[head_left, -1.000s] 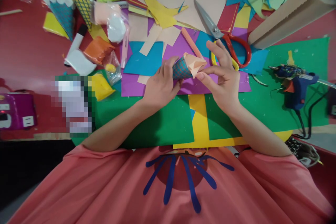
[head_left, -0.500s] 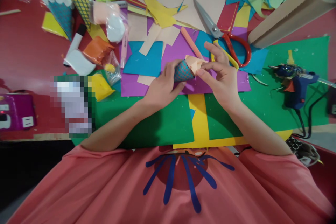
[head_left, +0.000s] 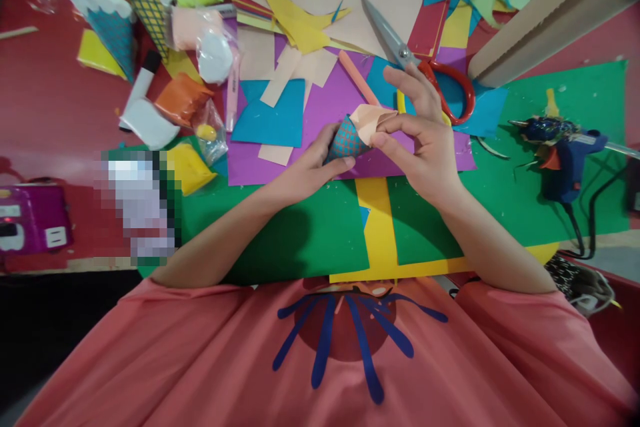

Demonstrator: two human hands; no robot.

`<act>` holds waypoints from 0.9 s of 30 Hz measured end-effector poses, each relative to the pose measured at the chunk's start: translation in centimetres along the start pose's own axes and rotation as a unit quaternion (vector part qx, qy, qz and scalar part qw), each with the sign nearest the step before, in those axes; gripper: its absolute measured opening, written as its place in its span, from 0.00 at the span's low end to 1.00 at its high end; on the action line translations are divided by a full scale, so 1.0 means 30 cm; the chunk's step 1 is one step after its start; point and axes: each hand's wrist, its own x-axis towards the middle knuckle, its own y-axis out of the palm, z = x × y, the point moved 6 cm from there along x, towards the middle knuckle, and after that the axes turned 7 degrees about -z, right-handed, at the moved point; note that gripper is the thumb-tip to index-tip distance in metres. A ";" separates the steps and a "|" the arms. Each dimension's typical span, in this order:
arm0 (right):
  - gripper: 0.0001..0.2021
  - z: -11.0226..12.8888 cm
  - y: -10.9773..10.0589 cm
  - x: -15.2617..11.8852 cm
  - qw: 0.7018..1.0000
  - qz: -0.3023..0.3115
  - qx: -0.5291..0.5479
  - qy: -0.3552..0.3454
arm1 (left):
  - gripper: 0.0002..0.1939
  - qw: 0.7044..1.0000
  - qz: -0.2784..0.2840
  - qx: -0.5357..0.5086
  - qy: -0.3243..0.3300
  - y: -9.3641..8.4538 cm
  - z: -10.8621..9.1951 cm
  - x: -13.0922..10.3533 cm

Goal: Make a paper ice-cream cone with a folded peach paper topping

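Observation:
A blue paper cone [head_left: 347,140] with a brown crisscross pattern is wrapped in my left hand [head_left: 320,163], its mouth tilted up to the right. Crumpled peach paper [head_left: 367,120] sticks out of the cone's mouth. Thumb and index finger of my right hand [head_left: 423,140] pinch the edge of that paper, the other fingers raised. The cone's tip is hidden behind my left hand. Just beyond my right hand lie scissors [head_left: 406,53] with red and yellow handles, partly covered by my fingers.
A blue glue gun [head_left: 570,160] rests on green sheet [head_left: 525,213] at right. Finished paper cones [head_left: 107,20], clay packets [head_left: 183,99] and a marker [head_left: 143,87] lie at left. Purple paper [head_left: 320,120] and scraps spread under the hands; a peach roll [head_left: 530,27] stands upper right.
My left hand has turned the cone more upright and its fingers have shifted behind it. My right hand still pinches the peach paper, which looks more spread out. The view has shifted slightly.

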 end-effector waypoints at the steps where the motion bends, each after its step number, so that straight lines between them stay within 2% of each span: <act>1: 0.04 0.003 -0.005 0.001 1.000 -0.015 -0.012 -0.018 | 0.32 1.000 0.001 -0.002 -0.003 0.000 -0.001 0.000; 4: 0.04 0.004 -0.011 -0.001 0.997 -0.041 -0.049 -0.042 | 0.31 1.000 0.007 -0.003 -0.009 0.002 -0.002 -0.001; 17: 0.04 0.001 -0.003 0.001 0.997 -0.020 -0.064 -0.050 | 0.39 0.997 0.022 -0.032 -0.063 0.015 0.012 -0.005; 24: 0.04 -0.003 -0.003 0.003 0.994 -0.011 -0.072 -0.076 | 0.38 0.997 0.024 -0.025 -0.065 0.016 0.001 -0.008; 27: 0.04 -0.007 -0.004 0.005 0.996 -0.013 -0.062 -0.058 | 0.36 0.998 0.024 -0.024 -0.062 0.018 -0.002 -0.007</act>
